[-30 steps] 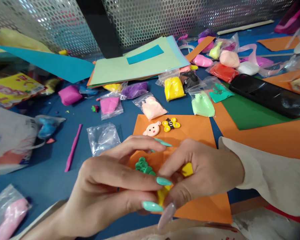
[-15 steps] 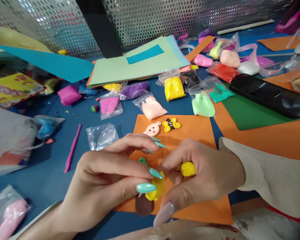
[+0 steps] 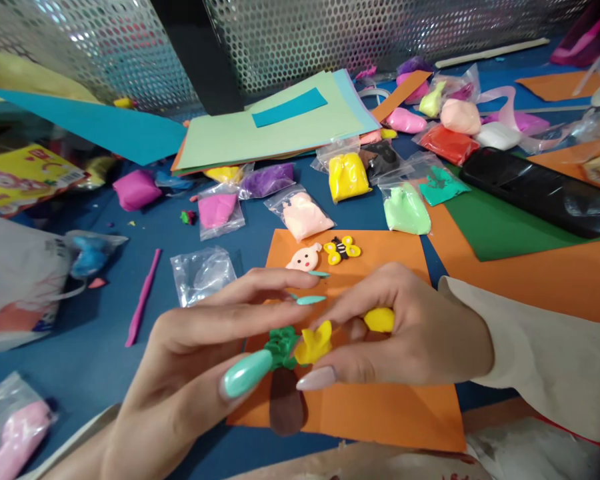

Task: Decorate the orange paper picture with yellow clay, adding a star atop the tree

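Note:
Over an orange sheet [image 3: 390, 413], a small yellow clay flower [image 3: 315, 343] sits at the thumb and forefinger tips of my right hand [image 3: 405, 333]. A second lump of yellow clay [image 3: 379, 319] is tucked in that hand's curled fingers. My left hand [image 3: 195, 360], with long turquoise nails, has thumb and fingers apart, its thumb tip near green clay leaves [image 3: 282, 347]. Below them a brown clay piece [image 3: 287, 403] lies on the sheet. Farther up are a pale pink clay face [image 3: 305, 257], partly behind my left fingers, and a yellow-and-black clay butterfly [image 3: 342, 249].
Bagged clay, including yellow [image 3: 349, 177], light green [image 3: 407, 208] and pale pink [image 3: 305, 217], lies beyond the sheet. A pink modelling tool [image 3: 144, 297] and an empty plastic bag [image 3: 203, 272] are at left. A black case [image 3: 540, 190] rests at right, near stacked paper [image 3: 280, 140].
My left thumb and forefinger have parted and let go of the yellow flower. It is now at my right fingertips, slightly higher, and more of the green leaves shows.

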The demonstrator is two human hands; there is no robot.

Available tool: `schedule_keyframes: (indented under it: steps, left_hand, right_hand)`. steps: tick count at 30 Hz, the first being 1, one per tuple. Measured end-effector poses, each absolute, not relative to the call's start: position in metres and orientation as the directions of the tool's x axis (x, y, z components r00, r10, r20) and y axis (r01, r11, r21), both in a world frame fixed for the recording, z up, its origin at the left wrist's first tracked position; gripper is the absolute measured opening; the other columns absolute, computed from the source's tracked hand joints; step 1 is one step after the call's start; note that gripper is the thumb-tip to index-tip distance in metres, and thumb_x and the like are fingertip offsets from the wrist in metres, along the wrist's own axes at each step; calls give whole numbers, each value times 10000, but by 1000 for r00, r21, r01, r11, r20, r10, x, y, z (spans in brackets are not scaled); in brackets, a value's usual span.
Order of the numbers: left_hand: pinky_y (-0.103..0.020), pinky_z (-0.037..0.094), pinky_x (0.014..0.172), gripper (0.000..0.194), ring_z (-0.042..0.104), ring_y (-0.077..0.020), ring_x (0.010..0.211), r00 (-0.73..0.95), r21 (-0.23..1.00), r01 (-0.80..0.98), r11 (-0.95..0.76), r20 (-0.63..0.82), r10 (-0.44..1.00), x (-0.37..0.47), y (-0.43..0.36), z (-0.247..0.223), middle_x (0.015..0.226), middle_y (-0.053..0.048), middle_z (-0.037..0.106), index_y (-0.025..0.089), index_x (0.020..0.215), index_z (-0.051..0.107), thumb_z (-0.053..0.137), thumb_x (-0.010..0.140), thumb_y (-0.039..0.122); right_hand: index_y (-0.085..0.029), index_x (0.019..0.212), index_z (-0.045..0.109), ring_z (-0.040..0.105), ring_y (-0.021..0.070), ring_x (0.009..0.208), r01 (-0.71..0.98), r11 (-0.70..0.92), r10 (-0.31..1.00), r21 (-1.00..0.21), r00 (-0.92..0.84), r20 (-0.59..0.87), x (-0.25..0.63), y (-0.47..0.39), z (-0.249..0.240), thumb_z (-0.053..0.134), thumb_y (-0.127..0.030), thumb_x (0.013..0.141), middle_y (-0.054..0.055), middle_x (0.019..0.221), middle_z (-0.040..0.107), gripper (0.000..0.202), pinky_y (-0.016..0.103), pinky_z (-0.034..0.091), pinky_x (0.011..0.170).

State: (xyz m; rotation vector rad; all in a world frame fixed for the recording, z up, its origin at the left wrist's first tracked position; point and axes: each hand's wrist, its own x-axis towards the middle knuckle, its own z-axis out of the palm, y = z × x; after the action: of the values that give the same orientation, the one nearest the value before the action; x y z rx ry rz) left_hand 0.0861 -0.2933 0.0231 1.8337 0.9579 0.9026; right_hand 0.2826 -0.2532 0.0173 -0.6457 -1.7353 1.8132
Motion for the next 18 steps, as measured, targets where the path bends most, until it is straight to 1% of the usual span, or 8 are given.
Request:
schedule_keyframes:
  steps: [2, 5, 7, 9, 11, 14, 16, 18]
  left_hand:
    - [-225, 570, 444, 342, 672, -132, 596, 433, 943, 182, -277, 176, 884, 87, -296, 22, 1259, -69, 545, 311, 1155, 602, 346, 950, 214]
    - [-216, 552, 420, 364, 649, -110, 538, 467, 958, 161, -236, 136, 874, 86, -299, 22, 1304, -99, 504, 293, 1204, 572, 327, 947, 212]
    - [-220, 563, 447, 399, 642, -99, 529, 489, 968, 153, -200, 102, 866, 85, -299, 22, 1315, -111, 493, 278, 1223, 557, 311, 932, 160]
    - [-223, 574, 475, 428, 659, -113, 583, 508, 974, 139, -177, 83, 857, 83, -298, 23, 1336, -114, 469, 264, 1229, 551, 295, 916, 121]
    - [-224, 578, 485, 444, 673, -134, 652, 532, 977, 131, -170, 75, 843, 82, -297, 23, 1359, -111, 443, 262, 1237, 543, 286, 910, 107]
    - [-226, 576, 470, 451, 669, -128, 642, 564, 974, 117, -193, 95, 820, 82, -295, 22, 1383, -119, 416, 257, 1253, 528, 264, 919, 109]
    - [-220, 569, 450, 451, 661, -113, 599, 547, 957, 142, -251, 136, 826, 84, -293, 21, 1357, -129, 446, 243, 1249, 534, 244, 930, 110]
    - [-204, 564, 444, 405, 676, -131, 636, 493, 909, 219, -354, 210, 844, 86, -290, 20, 1256, -104, 544, 250, 1194, 579, 289, 941, 123]
  right_hand:
    - [-98, 482, 496, 234, 10, 451, -1, 7, 713, -1000, -701, 6, 281, -254, 19, 703, -118, 711, -93, 469, 253, 309, 159, 182, 379]
    - [-120, 442, 389, 255, 8, 454, 30, 48, 743, -998, -669, 16, 281, -255, 22, 687, -96, 700, -87, 465, 260, 395, 143, 202, 382]
    - [-124, 445, 381, 266, 8, 447, 35, 80, 751, -996, -659, 37, 282, -255, 23, 689, -114, 703, -83, 458, 275, 402, 137, 210, 379]
    - [-125, 445, 382, 269, 9, 443, 39, 101, 753, -994, -656, 51, 282, -255, 23, 696, -144, 710, -79, 454, 286, 411, 135, 215, 375]
    - [-125, 446, 385, 267, 9, 441, 46, 105, 754, -993, -655, 49, 282, -255, 23, 697, -157, 715, -79, 452, 287, 413, 134, 216, 372]
    - [-123, 447, 396, 265, 9, 442, 49, 91, 751, -995, -659, 36, 282, -255, 23, 688, -149, 720, -80, 453, 285, 400, 135, 219, 371]
    - [-117, 450, 422, 263, 9, 438, 50, 70, 748, -996, -663, 20, 281, -255, 22, 684, -145, 720, -80, 455, 291, 377, 140, 212, 366]
    - [-105, 468, 473, 254, 9, 432, 49, 43, 734, -998, -679, -2, 282, -254, 22, 683, -142, 718, -84, 454, 299, 329, 150, 195, 360]
